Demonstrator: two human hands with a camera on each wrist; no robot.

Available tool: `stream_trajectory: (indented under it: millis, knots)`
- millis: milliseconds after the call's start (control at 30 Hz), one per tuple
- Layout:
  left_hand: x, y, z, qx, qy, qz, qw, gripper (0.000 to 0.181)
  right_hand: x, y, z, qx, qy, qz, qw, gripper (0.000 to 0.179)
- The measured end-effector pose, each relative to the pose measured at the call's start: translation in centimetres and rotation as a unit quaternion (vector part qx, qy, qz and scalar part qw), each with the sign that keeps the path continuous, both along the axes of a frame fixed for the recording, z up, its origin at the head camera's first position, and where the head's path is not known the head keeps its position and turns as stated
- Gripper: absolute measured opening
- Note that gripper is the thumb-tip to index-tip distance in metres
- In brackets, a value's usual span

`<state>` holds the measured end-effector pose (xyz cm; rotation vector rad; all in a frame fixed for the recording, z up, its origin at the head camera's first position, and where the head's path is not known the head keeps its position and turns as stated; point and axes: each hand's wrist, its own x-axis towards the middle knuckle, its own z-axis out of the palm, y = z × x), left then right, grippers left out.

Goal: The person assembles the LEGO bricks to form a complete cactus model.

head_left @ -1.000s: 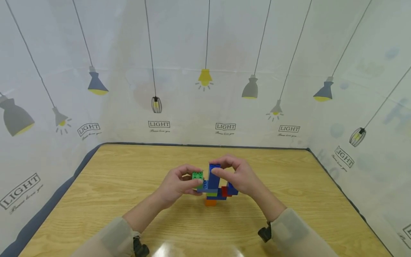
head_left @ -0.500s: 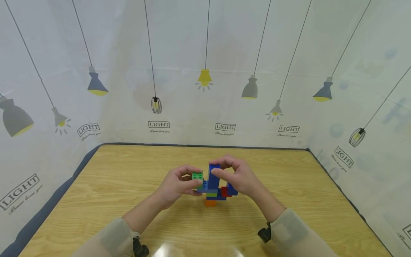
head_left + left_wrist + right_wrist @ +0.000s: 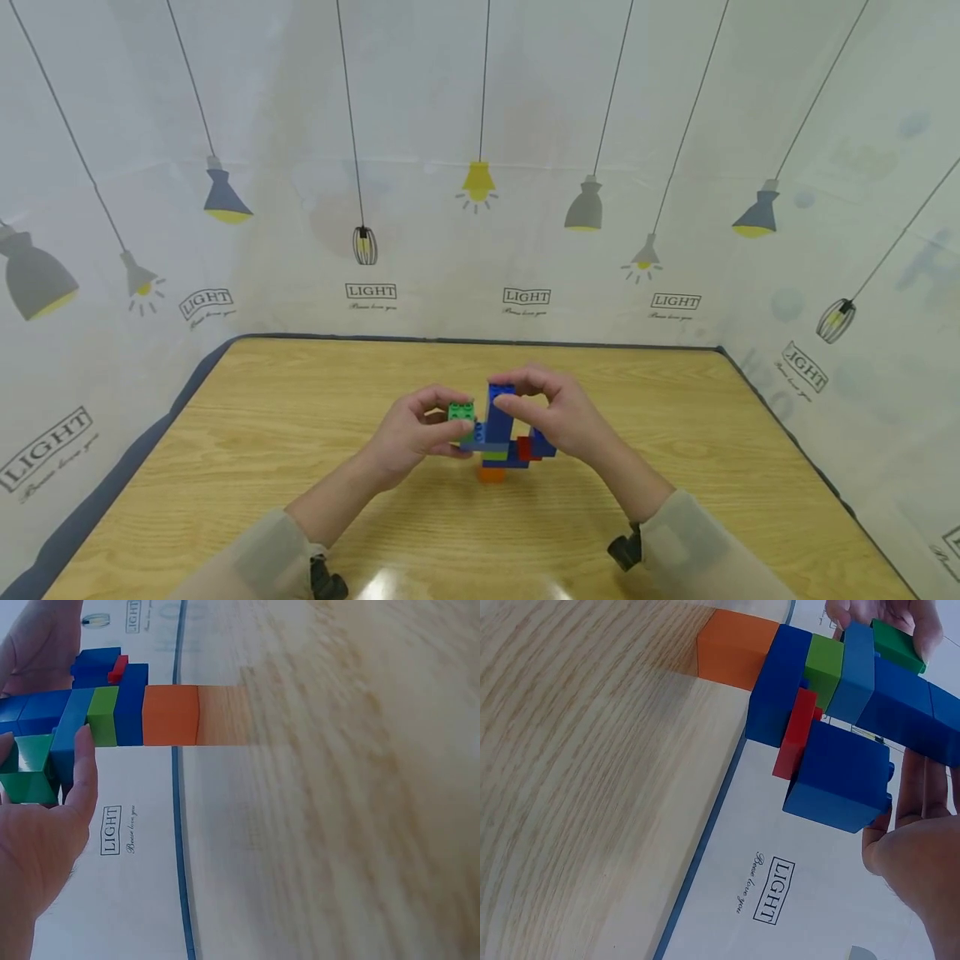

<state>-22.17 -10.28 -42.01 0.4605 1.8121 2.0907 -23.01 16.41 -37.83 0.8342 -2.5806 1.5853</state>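
A structure of toy building bricks stands on the table, its orange brick point(image 3: 492, 474) at the bottom. Stacked above are a long blue brick point(image 3: 778, 686), a lime brick point(image 3: 824, 669) and a lighter blue brick point(image 3: 71, 727). My left hand point(image 3: 405, 433) grips the green brick point(image 3: 461, 412) at the left end, one finger lying against the lighter blue brick. At the top of the dark blue tower point(image 3: 498, 417), my right hand point(image 3: 558, 412) pinches with thumb and fingers. A red brick point(image 3: 796, 735) and a blue brick point(image 3: 840, 776) stick out on the right side, below the right hand.
The wooden table point(image 3: 300, 392) stretches out around the structure. Behind it and at both sides hangs a pale curtain point(image 3: 420, 167) printed with lamps. A dark edge point(image 3: 337, 337) runs along the table's back.
The right forearm has shifted very slightly to the right. Both hands keep their hold, and the bricks look the same.
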Motion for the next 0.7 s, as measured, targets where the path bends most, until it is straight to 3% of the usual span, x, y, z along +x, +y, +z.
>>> stream_trajectory:
  millis: [300, 700]
  knots:
    - [0.2, 0.1, 0.1, -0.006, -0.002, 0.003, 1.0000, 0.034, 0.2, 0.2, 0.7, 0.011, -0.029, -0.003, 0.9995, 0.033]
    - [0.4, -1.1, 0.4, -0.064, 0.036, 0.016, 0.9972, 0.054, 0.4, 2.2, 1.0, -0.002, -0.043, -0.019, 0.9989, 0.036]
